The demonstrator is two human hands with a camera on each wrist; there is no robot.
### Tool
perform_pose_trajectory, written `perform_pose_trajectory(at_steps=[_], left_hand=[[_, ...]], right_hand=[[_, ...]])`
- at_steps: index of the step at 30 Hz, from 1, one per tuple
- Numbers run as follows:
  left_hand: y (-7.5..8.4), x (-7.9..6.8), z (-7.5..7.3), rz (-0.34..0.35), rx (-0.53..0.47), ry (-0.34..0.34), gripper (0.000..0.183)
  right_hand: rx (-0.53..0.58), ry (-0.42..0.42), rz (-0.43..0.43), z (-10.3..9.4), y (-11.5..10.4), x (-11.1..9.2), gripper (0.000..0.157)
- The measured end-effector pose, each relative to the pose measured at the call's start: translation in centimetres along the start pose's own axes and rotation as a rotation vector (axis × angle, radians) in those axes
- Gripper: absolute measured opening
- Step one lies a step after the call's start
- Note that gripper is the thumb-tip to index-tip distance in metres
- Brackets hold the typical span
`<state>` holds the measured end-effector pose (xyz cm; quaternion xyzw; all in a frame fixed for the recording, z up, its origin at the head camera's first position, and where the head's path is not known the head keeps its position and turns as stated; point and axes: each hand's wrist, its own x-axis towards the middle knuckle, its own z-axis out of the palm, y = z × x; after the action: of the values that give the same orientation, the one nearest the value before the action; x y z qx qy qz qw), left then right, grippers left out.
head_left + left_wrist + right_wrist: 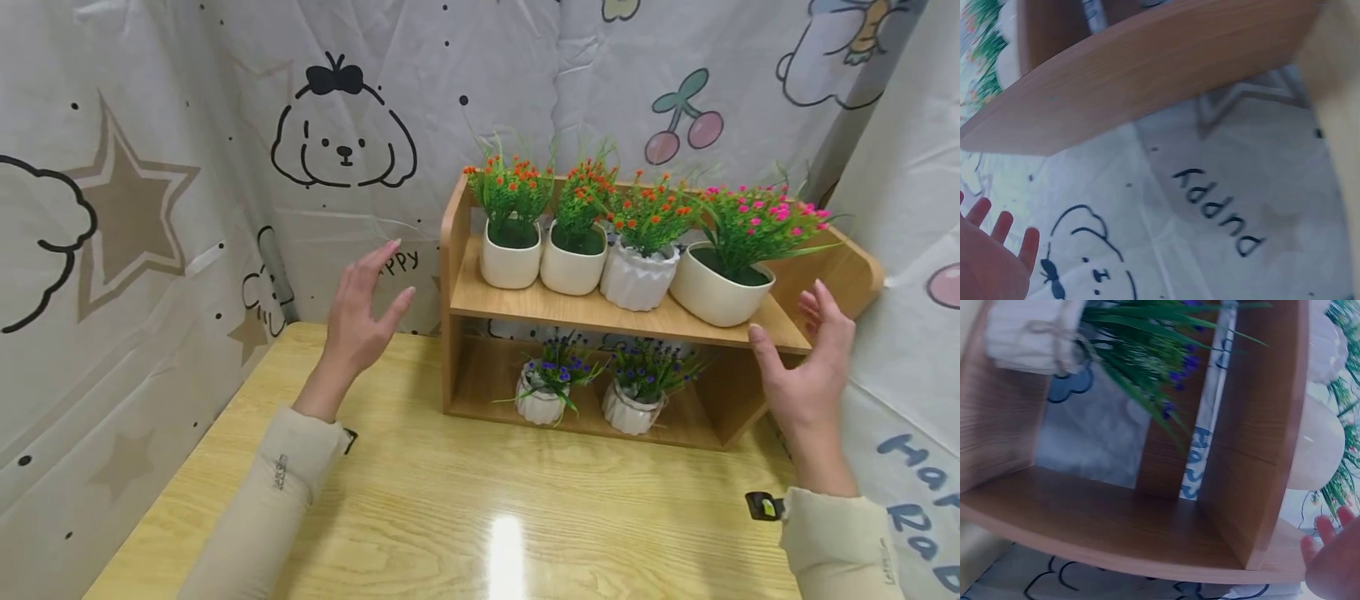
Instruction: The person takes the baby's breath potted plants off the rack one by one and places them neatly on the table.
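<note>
A two-tier wooden shelf [517,307] stands at the back of the table, with potted artificial flowers on both tiers. My left hand [360,321] is in the air to the left of the shelf, fingers extended and holding nothing. On the other side my right hand [810,375] is raised near the shelf's right end, thumb and fingers apart, nothing between them. Closest to it is the white oval pot [723,287] with pink flowers. Along the upper tier are a ribbed white pot [637,275] and two smooth white pots [512,258], all with orange flowers.
Below, two small white pots [542,404] with purple flowers stand on the lower tier; twine is tied round one pot [1035,337]. The light wood tabletop [450,500] extends in front. Printed curtains [337,225] hang behind and at both sides.
</note>
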<state>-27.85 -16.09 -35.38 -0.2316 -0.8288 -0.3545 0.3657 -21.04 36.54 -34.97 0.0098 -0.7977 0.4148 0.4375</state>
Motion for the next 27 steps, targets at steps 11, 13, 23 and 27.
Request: perform_pose_trajectory(at_steps=[11, 13, 23, 27], left_hand=[[1.6, 5.4, 1.4, -0.008, -0.200, -0.013, 0.061], [1.8, 5.8, 2.0, -0.012, -0.214, -0.027, 0.061], [2.6, 6.5, 3.6, -0.026, -0.254, -0.056, 0.052], [2.5, 6.5, 3.9, -0.026, -0.265, -0.058, 0.050]], right_hand=[[0.186, -0.119, 0.380, 0.9, -0.9, 3.8, 0.083], [0.234, -0.111, 0.412, 1.1, -0.8, 4.2, 0.085], [0.185, -0.196, 0.461, 1.8, -0.6, 5.2, 0.093], [0.088, -0.273, 0.457, 2.0, -0.6, 5.3, 0.096]])
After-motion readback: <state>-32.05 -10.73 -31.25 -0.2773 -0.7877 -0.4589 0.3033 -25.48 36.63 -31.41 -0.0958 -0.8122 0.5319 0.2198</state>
